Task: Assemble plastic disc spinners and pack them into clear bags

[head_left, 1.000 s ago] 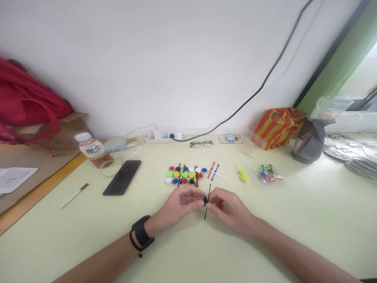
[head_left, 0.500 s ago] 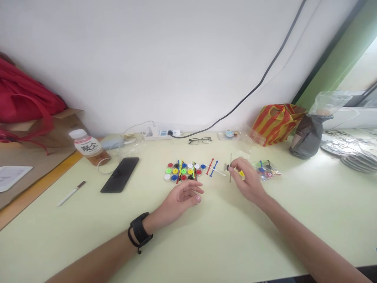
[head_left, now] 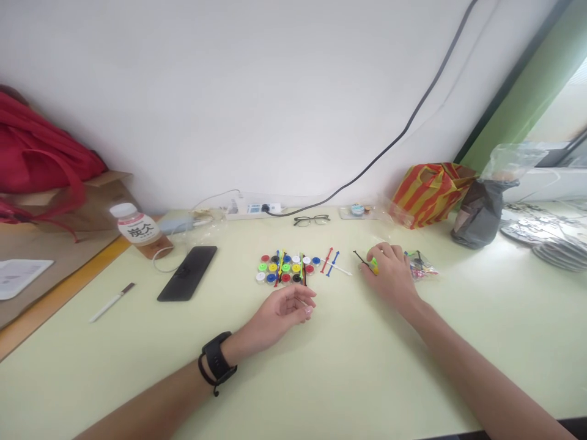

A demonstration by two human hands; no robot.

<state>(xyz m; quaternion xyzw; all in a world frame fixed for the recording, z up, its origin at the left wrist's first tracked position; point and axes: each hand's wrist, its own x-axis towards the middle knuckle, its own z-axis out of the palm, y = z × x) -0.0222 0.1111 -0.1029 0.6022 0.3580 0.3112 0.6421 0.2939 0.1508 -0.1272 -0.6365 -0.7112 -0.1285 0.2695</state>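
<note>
My left hand (head_left: 287, 311) rests on the table, palm turned inward, its fingers loosely bent and apart with nothing in them. Just beyond it sit rows of small round coloured discs (head_left: 273, 267), with several arrow pointers lying across them. A red arrow (head_left: 326, 260), a blue arrow (head_left: 333, 263) and a white arrow (head_left: 342, 268) lie to their right. My right hand (head_left: 389, 276) is low over the table with bent fingers, a black arrow (head_left: 364, 262) slanting out by its thumb. Yellow and green pieces (head_left: 374, 265) show partly under those fingers. Beside that hand lies a clear bag of coloured parts (head_left: 422, 266).
A phone (head_left: 187, 273), a pen (head_left: 111, 303) and a drink bottle (head_left: 141, 230) stand or lie on the left. Glasses (head_left: 312, 220) and a power strip (head_left: 254, 211) are at the back. Striped (head_left: 428, 192) and grey bags (head_left: 477, 214) stand back right, near stacked round plates (head_left: 559, 249).
My right hand has moved slightly right and lower. The black arrow, upright in its fingers before, now slants close to the table. My left hand has barely moved.
</note>
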